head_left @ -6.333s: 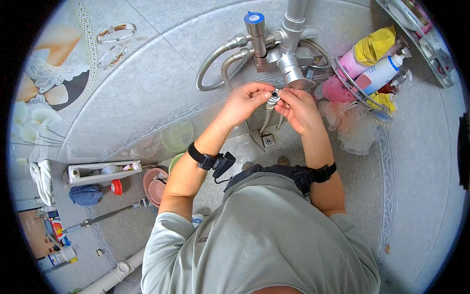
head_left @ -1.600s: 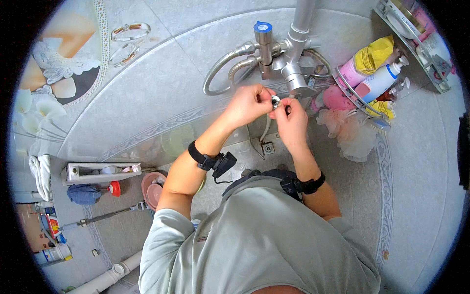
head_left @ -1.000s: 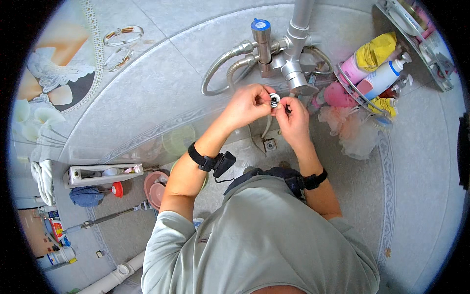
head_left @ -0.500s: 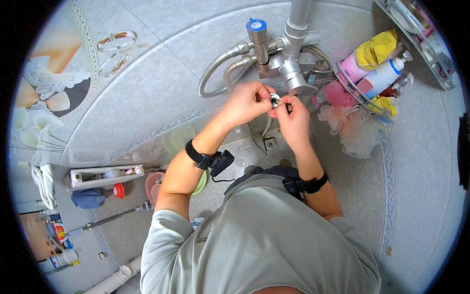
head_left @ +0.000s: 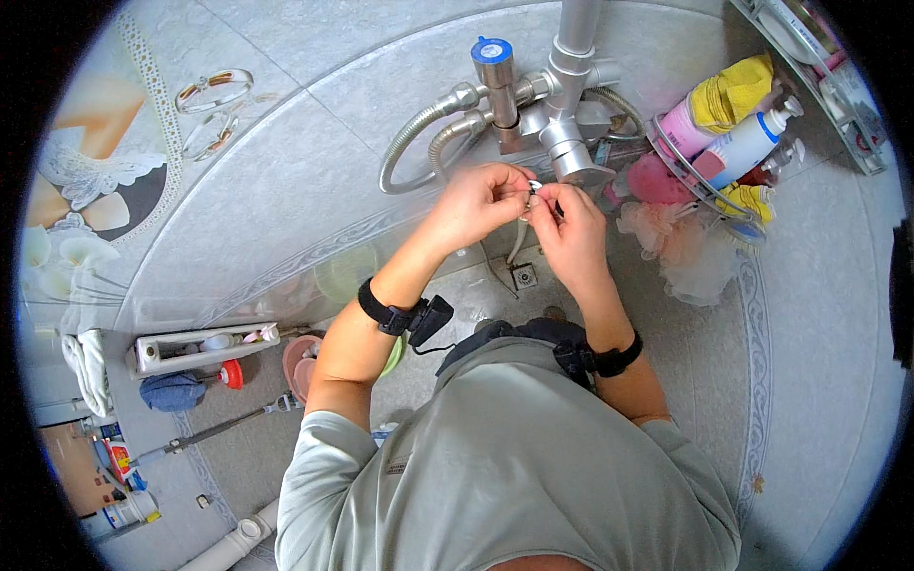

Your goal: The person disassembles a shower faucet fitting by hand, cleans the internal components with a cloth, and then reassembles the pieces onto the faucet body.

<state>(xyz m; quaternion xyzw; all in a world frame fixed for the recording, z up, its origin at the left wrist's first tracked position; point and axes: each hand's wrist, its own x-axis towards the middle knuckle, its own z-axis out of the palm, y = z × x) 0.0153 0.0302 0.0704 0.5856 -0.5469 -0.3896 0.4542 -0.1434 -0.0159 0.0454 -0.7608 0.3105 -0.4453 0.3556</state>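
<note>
Wears grey short-slv. shirt (head_left: 519, 447), blk forearm straps (head_left: 375, 305), L w/ box (head_left: 431, 322) & cable (head_left: 434, 350).

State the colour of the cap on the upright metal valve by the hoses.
The cap is blue with a paler centre; the head view shows it best.

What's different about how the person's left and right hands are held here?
The left hand sits slightly higher in the picture than the right hand. The left hand's fingers point mostly rightward, while the right hand's point up and to the left. The left forearm slants; the right forearm rises more steeply. Both hands are bare, with fingertips on the same small fitting.
</note>
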